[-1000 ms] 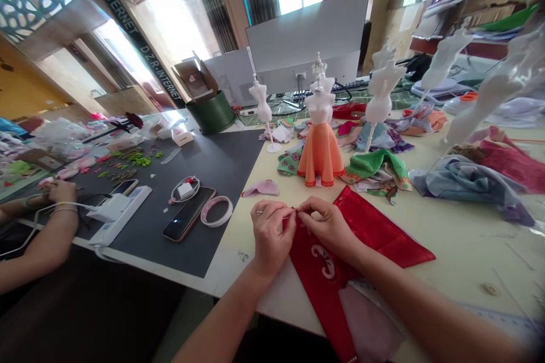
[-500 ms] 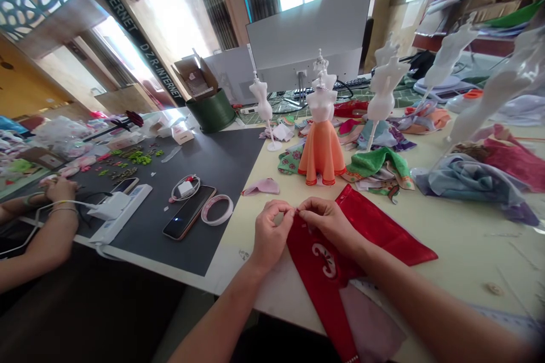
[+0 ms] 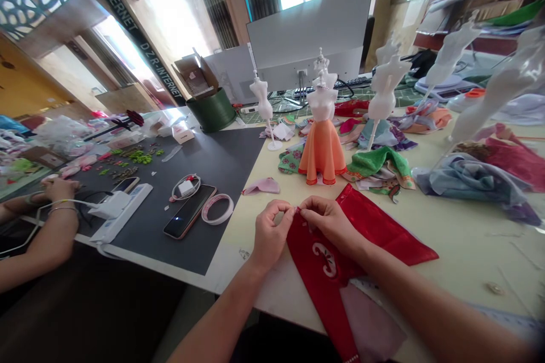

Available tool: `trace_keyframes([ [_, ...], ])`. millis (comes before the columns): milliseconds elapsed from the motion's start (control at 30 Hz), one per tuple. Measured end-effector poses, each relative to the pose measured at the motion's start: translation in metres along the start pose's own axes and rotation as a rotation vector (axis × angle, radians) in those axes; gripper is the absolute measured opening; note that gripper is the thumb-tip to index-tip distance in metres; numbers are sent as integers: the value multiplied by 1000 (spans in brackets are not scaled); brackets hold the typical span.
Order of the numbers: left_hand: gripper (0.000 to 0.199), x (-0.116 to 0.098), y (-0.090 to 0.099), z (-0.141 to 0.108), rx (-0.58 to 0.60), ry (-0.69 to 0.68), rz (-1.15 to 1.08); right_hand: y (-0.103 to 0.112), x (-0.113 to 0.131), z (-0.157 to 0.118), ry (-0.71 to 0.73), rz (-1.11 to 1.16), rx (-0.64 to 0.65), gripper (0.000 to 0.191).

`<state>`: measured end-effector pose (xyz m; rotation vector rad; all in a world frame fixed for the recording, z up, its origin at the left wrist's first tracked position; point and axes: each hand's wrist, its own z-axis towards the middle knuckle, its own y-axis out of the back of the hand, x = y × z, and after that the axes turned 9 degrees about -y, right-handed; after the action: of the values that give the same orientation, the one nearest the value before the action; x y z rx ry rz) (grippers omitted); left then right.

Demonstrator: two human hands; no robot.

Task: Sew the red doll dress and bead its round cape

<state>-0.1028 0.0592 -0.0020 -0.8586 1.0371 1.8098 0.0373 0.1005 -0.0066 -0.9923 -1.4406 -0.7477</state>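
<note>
From head cam I see L hand and R hand pinching top corner of red satin piece, orange-skirted mini dress form further ahead.

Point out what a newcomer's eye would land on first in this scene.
The orange flared skirt on a white miniature dress form stands out first, at the middle of the cream table. Directly in front of it, the left hand and right hand meet at the upper corner of a red satin cloth with a white motif. To the right, more white dress forms rise among colourful fabric pieces.
</note>
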Motion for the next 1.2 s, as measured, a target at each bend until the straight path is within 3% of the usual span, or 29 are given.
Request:
trace_keyframes([
  [200, 11, 7, -4, -4, -83, -259, 267, 0, 2, -1, 37, -75, -34, 13],
  [367, 15, 10, -7, -9, -72, -487, 495, 0, 2, 0, 46, -93, -81, 19],
  [500, 21, 9, -9, -13, -35, -559, 564, 1, 0, 2, 18, -70, -99, 18],
  [600, 21, 7, -8, -10, -27, -492, 495, 3, -2, 3, 16, -50, -89, 14],
  [700, 23, 5, 0, 2, 7, -301, 313, 4, -4, 4, 24, -34, -58, 13],
  [900, 17, 3, 15, 28, 287, 166, -142, 6, -6, 5, 19, -33, -34, 12],
  [1000, 12, 6, 12, 30, 334, 255, -273, 6, -5, 6, -18, -38, -44, 12],
  [1200, 15, 11, 2, 24, 300, 320, -361, 7, -4, 8, 26, -117, -76, 10],
])
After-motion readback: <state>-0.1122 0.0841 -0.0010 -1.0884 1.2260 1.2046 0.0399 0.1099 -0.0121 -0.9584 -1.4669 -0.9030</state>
